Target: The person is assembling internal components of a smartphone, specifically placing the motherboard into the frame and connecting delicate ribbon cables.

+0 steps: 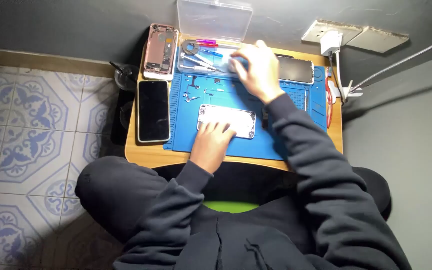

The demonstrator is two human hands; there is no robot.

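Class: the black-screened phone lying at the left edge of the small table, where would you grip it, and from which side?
Probably grip the black phone across its two long edges, coming straight from above. It lies flat, screen up, beside the blue mat, so only its thin sides offer purchase.

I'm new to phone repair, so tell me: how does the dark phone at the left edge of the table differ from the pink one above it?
The dark phone shows a whole, black glass face; the pink phone lies open, its insides exposed. The dark phone looks longer and lies nearer the person; the pink one sits beside the clear plastic box. Both lie flat and untouched.
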